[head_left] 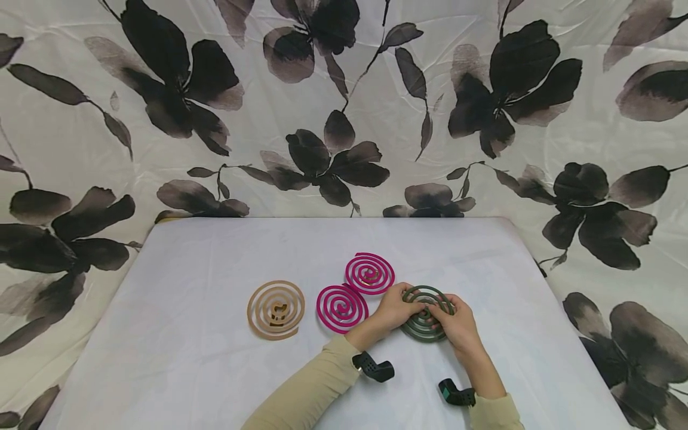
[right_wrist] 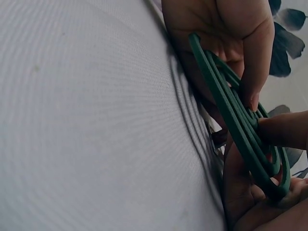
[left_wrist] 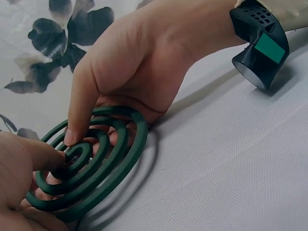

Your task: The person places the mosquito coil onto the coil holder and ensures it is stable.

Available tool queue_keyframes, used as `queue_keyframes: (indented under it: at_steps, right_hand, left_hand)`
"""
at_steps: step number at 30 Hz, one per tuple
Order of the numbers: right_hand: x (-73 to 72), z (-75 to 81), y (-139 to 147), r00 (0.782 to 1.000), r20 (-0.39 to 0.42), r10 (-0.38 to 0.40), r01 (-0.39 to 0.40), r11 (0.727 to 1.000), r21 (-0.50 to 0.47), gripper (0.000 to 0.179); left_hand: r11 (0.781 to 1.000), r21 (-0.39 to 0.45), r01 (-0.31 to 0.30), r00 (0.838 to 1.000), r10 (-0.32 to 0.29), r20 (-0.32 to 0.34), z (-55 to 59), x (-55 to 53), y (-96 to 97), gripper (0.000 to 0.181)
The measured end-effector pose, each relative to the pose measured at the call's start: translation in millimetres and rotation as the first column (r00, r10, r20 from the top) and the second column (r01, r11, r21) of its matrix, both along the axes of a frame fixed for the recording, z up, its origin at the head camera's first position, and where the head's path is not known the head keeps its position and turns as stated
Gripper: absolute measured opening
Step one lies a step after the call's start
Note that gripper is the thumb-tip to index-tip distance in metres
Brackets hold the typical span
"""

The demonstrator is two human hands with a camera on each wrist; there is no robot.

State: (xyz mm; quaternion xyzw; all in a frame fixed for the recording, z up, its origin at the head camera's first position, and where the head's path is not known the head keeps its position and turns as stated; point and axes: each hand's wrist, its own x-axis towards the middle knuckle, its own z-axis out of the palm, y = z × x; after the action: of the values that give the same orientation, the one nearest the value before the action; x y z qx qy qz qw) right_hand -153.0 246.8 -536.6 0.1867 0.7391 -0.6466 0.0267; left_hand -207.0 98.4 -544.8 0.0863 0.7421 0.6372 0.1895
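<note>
Both hands hold a dark green mosquito coil (head_left: 424, 337) close over the white table, right of the other coils. My left hand (head_left: 395, 310) grips its left side, thumb pressing near the centre and fingers underneath. From the right, my right hand (head_left: 459, 325) does the same, its thumb meeting the inner turns. In the left wrist view the green coil (left_wrist: 137, 144) tilts, its spiral turns spread slightly apart. The right wrist view shows the green coil (right_wrist: 226, 115) nearly edge-on, with both thumbs on its upper face and the fingers behind it.
Two magenta coils (head_left: 343, 309) lie left of the hands, the upper magenta coil (head_left: 369, 275) adjoining the lower. A tan coil (head_left: 276, 285) lies farther left, with small metallic pieces showing at its centre. Behind the white table (head_left: 188, 370) hangs a floral cloth (head_left: 408, 119).
</note>
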Motion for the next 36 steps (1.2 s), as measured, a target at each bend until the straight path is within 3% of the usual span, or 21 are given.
queue_keyframes:
  at_steps: [12, 19, 25, 31, 36]
  right_hand:
    - [2.1, -2.4, 1.1, 1.0, -0.002, 0.001, -0.001, 1.0, 0.002, 0.027]
    - [1.8, -3.4, 2.4, 1.0, -0.01, 0.021, -0.022, 0.999, -0.032, 0.029]
    - [-0.5, -0.9, 1.6, 1.0, -0.015, 0.01, -0.011, 0.999, -0.043, 0.036]
    - [2.5, 1.8, 2.8, 0.999, -0.016, -0.033, 0.034, 0.999, 0.035, 0.052]
    - [3.6, 2.5, 3.1, 0.999, -0.024, -0.025, 0.028, 0.988, 0.15, 0.051]
  left_hand:
    - [0.999, -0.034, -0.012, 1.0, 0.012, -0.001, -1.6, 1.0, 2.2, 0.023]
    - [1.0, 0.01, -0.025, 1.0, 0.024, 0.015, -1.2, 1.9, 1.2, 0.022]
    - [0.998, -0.023, -0.052, 0.998, 0.051, -0.026, -2.3, 0.3, -0.2, 0.029]
    - [0.997, -0.049, -0.053, 0.997, 0.05, -0.061, -3.2, 2.3, 1.9, 0.039]
    - [0.996, -0.07, -0.053, 0.994, 0.046, -0.098, -1.6, 3.8, 1.4, 0.04]
